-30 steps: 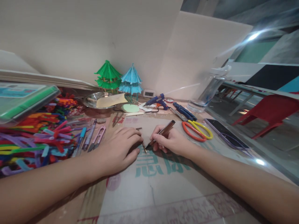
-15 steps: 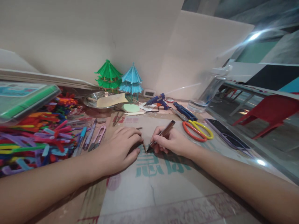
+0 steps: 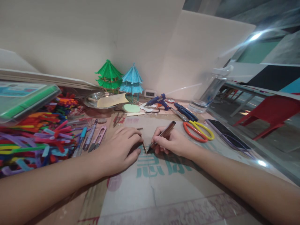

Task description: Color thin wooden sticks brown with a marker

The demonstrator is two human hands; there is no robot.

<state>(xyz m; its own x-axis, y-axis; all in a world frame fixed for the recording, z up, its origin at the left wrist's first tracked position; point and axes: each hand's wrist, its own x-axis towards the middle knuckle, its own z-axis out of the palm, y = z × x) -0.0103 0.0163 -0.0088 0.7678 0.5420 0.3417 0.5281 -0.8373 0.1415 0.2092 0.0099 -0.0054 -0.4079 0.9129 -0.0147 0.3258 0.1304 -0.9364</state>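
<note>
My right hand (image 3: 172,141) is closed around a brown marker (image 3: 167,129), held like a pen with its dark tip pointing down to the left. The tip meets the near end of a thin brown stick (image 3: 144,147). My left hand (image 3: 127,147) lies low over the covered work surface (image 3: 131,200), fingers bent, with its fingertips on the far part of that stick. The exact grip of the left fingers is partly hidden. Beyond the left hand, a short dark stick end (image 3: 139,128) shows, and two brown sticks (image 3: 118,120) lie farther back.
Pipe cleaners (image 3: 39,140) pile at left under a plastic case (image 3: 28,101), beside pens and pink snips (image 3: 97,138). Behind stand green (image 3: 108,75) and blue (image 3: 132,79) paper-like trees, a metal bowl (image 3: 93,104) and a glue gun (image 3: 158,101). Scissors (image 3: 199,131), a phone (image 3: 228,134) and a jug (image 3: 208,90) sit right.
</note>
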